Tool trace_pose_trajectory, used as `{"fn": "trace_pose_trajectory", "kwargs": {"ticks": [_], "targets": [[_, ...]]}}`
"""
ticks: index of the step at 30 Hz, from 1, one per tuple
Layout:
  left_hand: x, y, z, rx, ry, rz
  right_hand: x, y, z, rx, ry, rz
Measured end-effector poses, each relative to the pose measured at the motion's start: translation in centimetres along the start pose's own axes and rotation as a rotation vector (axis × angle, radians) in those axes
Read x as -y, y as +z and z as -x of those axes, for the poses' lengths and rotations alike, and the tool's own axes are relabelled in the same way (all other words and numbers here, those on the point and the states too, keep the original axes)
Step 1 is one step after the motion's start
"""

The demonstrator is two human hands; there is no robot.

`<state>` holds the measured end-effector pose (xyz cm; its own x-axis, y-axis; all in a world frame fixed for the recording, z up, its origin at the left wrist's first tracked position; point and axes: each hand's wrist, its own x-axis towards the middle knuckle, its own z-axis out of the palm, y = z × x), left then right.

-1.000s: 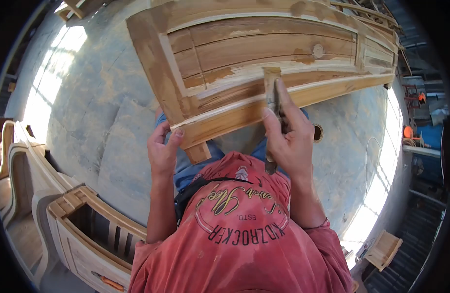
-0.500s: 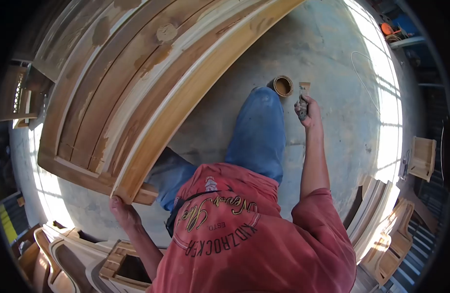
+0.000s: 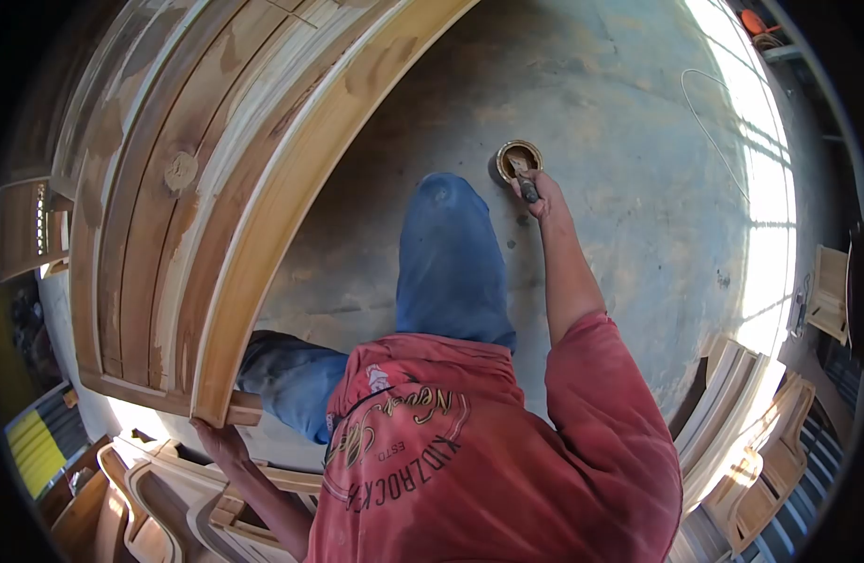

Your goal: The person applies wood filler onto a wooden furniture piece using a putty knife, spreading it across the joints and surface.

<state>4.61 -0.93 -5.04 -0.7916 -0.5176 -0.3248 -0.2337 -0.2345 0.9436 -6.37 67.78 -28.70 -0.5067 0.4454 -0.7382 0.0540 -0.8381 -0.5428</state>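
A large panelled wooden door (image 3: 249, 246) with pale filler patches lies at my left. My left hand (image 3: 221, 445) grips its near bottom corner, the thumb showing on the edge and the other fingers mostly hidden. In my right hand (image 3: 548, 197) is a putty knife (image 3: 528, 190) with a dark, smeared handle. Its blade reaches down into a small round can (image 3: 500, 165) of brown paste on the floor. The can stands just beyond my bent knee (image 3: 451, 220), and the blade's tip is hard to make out inside it.
Curved wooden furniture parts (image 3: 155, 507) stand behind my left arm. More wooden boards (image 3: 727, 394) and frames lie at the lower right. A thin wire loop (image 3: 699, 117) rests on the grey floor (image 3: 629, 235) beside a bright sunlit strip.
My right hand has brought the putty knife from beside the can into it. The view has turned, and my left hand still holds the door's corner.
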Motion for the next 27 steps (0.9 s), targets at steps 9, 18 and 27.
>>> {"fn": "trace_pose_trajectory", "kwargs": {"ticks": [9,18,27], "targets": [[-0.3,-0.9,-0.2,0.117,0.031,-0.067,-1.4,1.3,-4.8,-0.077,0.023,0.094],[-0.1,-0.2,0.3,0.086,0.043,-0.101,-2.0,0.0,-5.5,-0.137,0.005,0.183],[-0.3,1.5,1.0,0.068,0.037,-0.071,-3.7,-2.1,-6.6,0.012,0.03,0.208]]}}
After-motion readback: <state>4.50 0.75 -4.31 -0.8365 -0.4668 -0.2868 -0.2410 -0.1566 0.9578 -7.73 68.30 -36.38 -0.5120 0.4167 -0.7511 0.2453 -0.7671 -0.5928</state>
